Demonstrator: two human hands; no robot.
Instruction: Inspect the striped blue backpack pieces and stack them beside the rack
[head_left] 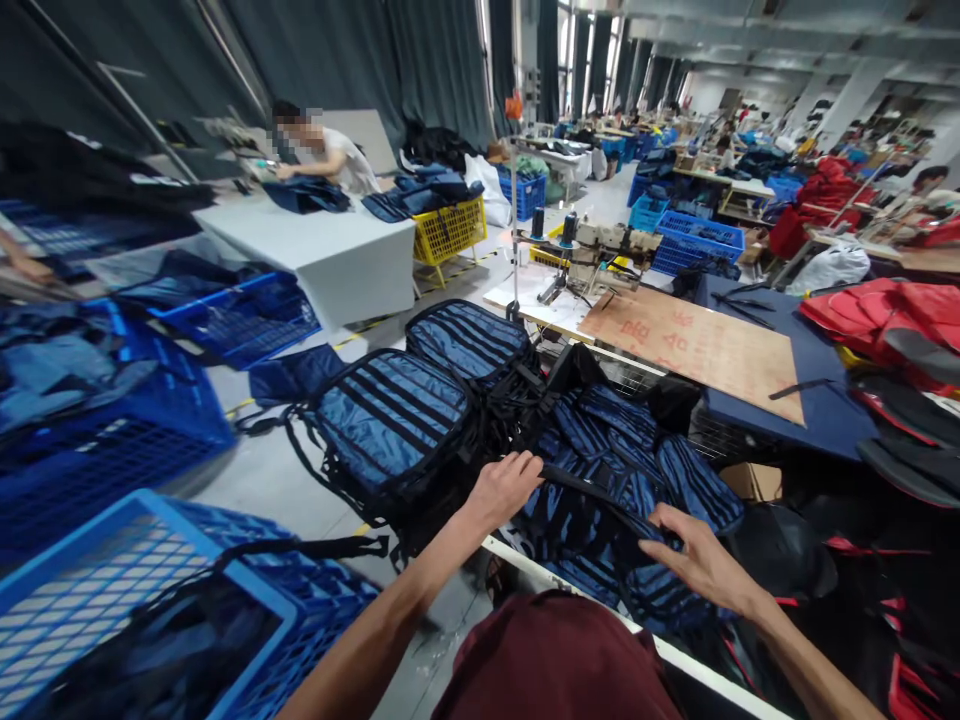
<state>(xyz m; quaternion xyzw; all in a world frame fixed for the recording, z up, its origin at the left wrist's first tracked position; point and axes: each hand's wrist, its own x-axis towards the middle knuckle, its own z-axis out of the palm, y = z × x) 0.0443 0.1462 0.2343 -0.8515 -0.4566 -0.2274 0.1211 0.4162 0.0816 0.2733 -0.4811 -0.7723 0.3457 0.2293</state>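
Note:
A blue camouflage backpack (581, 515) with black edging lies in front of me, on top of similar blue and black pieces. My left hand (501, 492) is closed over the left end of its black edge, fingertips curled down. At the other end of that edge, my right hand (694, 555) has it between thumb and fingers; part of the grip is hidden. Just left of my hands, a blue backpack (394, 415) with black straps lies beside another blue backpack (469, 340).
Blue plastic crates (259, 580) with fabric stand at the left. Ahead is a sewing machine (600, 245) beside a brown board (697, 345). Red bags (892, 320) are piled at the right. A co-worker (330, 150) handles dark fabric at a white table (315, 245).

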